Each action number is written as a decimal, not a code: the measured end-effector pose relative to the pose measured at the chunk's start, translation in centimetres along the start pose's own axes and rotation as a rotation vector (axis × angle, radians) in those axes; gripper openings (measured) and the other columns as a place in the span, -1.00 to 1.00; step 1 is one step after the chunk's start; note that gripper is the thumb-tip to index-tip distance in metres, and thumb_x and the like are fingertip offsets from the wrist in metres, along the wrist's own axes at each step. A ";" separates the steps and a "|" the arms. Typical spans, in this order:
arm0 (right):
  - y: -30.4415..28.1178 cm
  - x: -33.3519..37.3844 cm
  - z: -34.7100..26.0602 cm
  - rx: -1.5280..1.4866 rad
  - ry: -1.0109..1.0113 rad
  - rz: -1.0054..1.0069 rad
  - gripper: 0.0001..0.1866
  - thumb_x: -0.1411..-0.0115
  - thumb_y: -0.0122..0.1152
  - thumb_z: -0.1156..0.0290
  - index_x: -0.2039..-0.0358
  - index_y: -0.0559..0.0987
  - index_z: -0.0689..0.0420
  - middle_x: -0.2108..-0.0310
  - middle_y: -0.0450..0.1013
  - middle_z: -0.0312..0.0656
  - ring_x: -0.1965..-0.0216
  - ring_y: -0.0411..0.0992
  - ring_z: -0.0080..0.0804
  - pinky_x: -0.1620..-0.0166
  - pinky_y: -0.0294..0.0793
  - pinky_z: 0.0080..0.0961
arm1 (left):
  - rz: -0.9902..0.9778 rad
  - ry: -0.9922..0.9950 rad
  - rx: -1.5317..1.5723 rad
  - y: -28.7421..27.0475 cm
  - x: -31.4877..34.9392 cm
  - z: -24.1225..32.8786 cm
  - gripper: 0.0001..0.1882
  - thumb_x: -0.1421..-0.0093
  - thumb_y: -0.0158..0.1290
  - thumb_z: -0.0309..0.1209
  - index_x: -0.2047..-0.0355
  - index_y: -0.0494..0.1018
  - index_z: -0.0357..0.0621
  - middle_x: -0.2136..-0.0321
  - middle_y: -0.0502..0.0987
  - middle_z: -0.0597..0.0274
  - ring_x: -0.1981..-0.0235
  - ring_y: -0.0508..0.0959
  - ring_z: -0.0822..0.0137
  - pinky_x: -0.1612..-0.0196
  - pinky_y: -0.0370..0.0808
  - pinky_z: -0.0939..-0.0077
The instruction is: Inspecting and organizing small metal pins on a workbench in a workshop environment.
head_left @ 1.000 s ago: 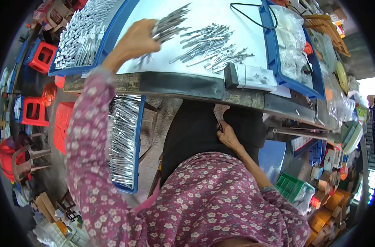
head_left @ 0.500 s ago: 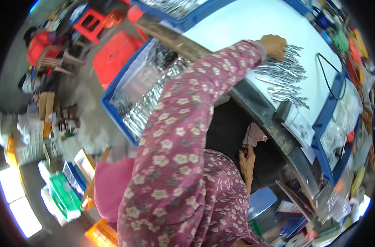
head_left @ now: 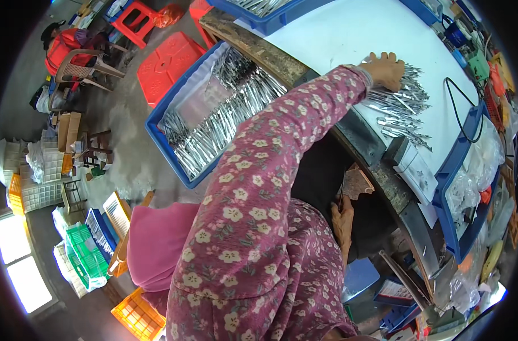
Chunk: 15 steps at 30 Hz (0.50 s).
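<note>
My left arm, in a maroon floral sleeve, reaches across the table's edge. My left hand (head_left: 385, 72) is over a pile of slim silver metal pieces (head_left: 411, 99) on the white tabletop. Its fingers curl down with the knuckles up; the fingertips and anything in them are hidden. Lower, beside the table's edge and above dark cloth, my right hand (head_left: 342, 219) is closed around a thin dark rod-like thing (head_left: 343, 187). A brownish, ragged-edged piece (head_left: 358, 183) lies just beyond it.
A blue tray (head_left: 157, 128) full of similar metal pieces stands left of the table; another blue tray (head_left: 268, 24) is at the far edge. A blue bin (head_left: 453, 227) with clear bags and a black cord loop (head_left: 453, 116) are at right. A person (head_left: 63, 48) sits far left near red stools (head_left: 167, 65).
My left hand has turned so its knuckles show more plainly, still over the pile. The whole view has shifted slightly. My right hand has stayed in place.
</note>
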State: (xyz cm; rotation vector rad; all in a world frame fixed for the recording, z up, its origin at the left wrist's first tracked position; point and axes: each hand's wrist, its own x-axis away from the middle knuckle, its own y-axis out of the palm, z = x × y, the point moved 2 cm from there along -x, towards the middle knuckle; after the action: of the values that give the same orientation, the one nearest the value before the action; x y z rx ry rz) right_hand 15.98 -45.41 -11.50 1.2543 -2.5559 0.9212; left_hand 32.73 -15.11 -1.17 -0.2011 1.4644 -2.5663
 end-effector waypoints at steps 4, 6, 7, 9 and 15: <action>0.0 0.3 0.0 -0.044 0.017 0.013 -0.74 -0.05 -0.02 0.49 0.23 0.37 0.33 0.58 0.22 -0.16 0.52 0.17 -0.38 0.40 0.23 -0.49 | -0.011 0.031 0.112 -2.3 1.7 -0.2 -0.42 0.12 0.10 -0.25 0.10 0.30 -0.35 0.13 0.34 -0.20 0.01 0.32 -0.02 -0.02 0.28 0.17; 0.3 0.2 0.4 -0.066 -0.001 0.010 -0.74 -0.05 -0.02 0.49 0.24 0.37 0.32 0.58 0.22 -0.15 0.51 0.17 -0.38 0.39 0.22 -0.50 | 0.238 0.201 0.067 -2.5 2.7 -1.7 -0.51 0.06 0.03 -0.32 0.14 0.34 -0.41 0.18 0.41 -0.17 0.14 0.44 0.03 0.03 0.37 0.28; 0.1 0.1 0.6 -0.064 0.011 0.029 -0.74 -0.05 -0.02 0.49 0.24 0.37 0.32 0.58 0.22 -0.15 0.51 0.17 -0.38 0.39 0.22 -0.50 | 0.420 0.341 0.092 -2.7 3.5 -1.9 -0.56 0.04 0.02 -0.39 0.13 0.35 -0.37 0.17 0.42 -0.11 0.16 0.46 0.07 0.08 0.40 0.31; 0.2 0.2 0.5 -0.050 0.047 0.042 -0.74 -0.04 -0.02 0.49 0.24 0.37 0.32 0.57 0.21 -0.15 0.51 0.17 -0.36 0.39 0.22 -0.49 | 0.666 0.415 0.223 -4.8 8.0 -2.9 -0.65 0.00 -0.01 -0.50 0.15 0.39 -0.26 0.17 0.43 0.00 0.19 0.48 0.16 0.15 0.43 0.38; 0.7 -0.5 1.6 0.009 -0.020 -0.016 -0.74 -0.01 -0.03 0.48 0.26 0.36 0.31 0.55 0.21 -0.14 0.52 0.16 -0.32 0.40 0.22 -0.44 | 1.202 -0.228 0.143 -7.2 24.5 -14.7 -0.83 -0.04 -0.05 -0.62 0.35 0.47 -0.21 0.42 0.54 0.17 0.39 0.52 0.35 0.30 0.44 0.53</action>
State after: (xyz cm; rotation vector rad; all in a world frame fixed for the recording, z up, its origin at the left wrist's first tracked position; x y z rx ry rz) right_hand 15.97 -45.69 -13.30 1.2905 -2.5559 0.9227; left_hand 5.17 -4.66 -1.73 0.3133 0.8577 -1.5649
